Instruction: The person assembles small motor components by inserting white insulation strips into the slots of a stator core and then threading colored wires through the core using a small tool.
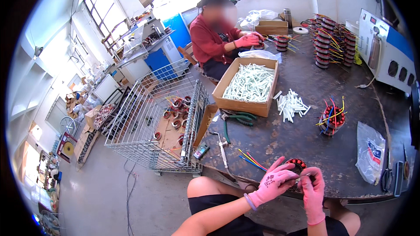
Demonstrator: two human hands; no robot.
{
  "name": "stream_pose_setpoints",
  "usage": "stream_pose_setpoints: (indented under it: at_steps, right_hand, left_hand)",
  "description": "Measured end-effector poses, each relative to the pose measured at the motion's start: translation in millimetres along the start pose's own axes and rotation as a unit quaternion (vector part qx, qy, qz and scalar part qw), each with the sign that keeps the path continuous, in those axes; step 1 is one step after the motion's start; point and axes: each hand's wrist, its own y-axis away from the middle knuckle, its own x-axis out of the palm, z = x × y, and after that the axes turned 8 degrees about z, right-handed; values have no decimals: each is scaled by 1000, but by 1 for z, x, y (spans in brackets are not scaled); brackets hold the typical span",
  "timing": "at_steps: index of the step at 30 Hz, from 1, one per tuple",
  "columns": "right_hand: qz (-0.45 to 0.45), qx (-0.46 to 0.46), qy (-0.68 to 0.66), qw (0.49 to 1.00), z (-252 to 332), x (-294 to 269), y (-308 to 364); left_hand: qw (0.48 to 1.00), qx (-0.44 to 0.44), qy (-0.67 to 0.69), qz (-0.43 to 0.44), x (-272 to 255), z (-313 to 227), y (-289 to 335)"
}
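Wire mesh cage trolley (144, 118) at 9 o'clock, wound stators lying on cardboard inside. Cardboard box (245, 102) of white sleeving tubes at centre; green-handled pliers (238, 118) just below it at 6 o'clock.

Left hand (273, 182), pink glove, fingers closed on a motor stator (296, 166) with red windings at the near table edge; coloured lead wires (253, 161) trail from it toward 10 o'clock.

Right hand (313, 192), pink glove, pinched against the same stator from 5 o'clock.

Second stator (331, 120) with coloured leads upright on the dark worktable (306, 144), at 1 o'clock from the hands. Loose white tubes (292, 105) beside the box. Stacked stators (332, 43) far right.
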Motion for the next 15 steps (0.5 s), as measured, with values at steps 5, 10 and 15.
stream_pose_setpoints:
  at_steps: [5, 10, 15]
  right_hand:
    - [43, -4, -6, 999, -5, -1, 6]
    - [69, -25, 136, 988, -13, -14, 5]
    - [68, -24, 260, 963, 3, -7, 2]
  left_hand:
    - [1000, -1, 2, 1, -1, 3, -1]
    - [1000, -1, -6, 20, -1, 3, 1]
    - [1000, -3, -14, 27, 0, 4, 2]
